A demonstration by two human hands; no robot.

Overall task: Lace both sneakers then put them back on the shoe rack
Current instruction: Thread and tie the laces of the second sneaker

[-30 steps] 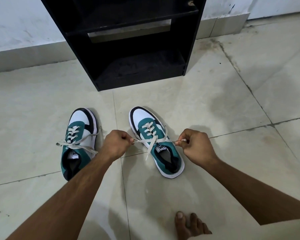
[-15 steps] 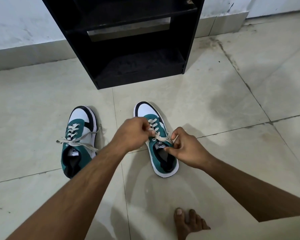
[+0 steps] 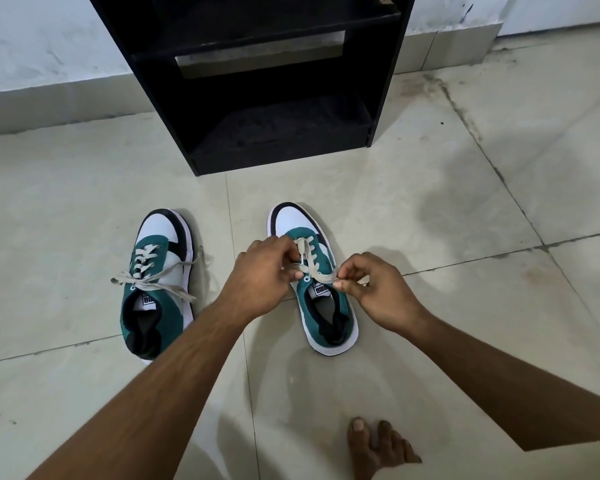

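Two teal, white and black sneakers stand on the tiled floor, toes toward the rack. The left sneaker [image 3: 158,282] has its beige lace ends lying loose across its tongue. Over the right sneaker [image 3: 317,289], my left hand [image 3: 262,277] pinches one part of the beige lace [image 3: 317,273] above the tongue. My right hand [image 3: 378,294] pinches the other end just right of the tongue. Both hands are close together. The black shoe rack [image 3: 278,133] stands beyond the sneakers with its bottom shelf bare.
A white wall and a tiled skirting run behind the rack. A bare foot [image 3: 378,448] rests on the floor near the bottom edge, right of centre. Pale floor tiles [image 3: 465,202] with dark grout lines surround the sneakers.
My hands, spread wide with the lace pulled taut a second ago, have come together over the right sneaker's tongue. The view has shifted slightly nearer.
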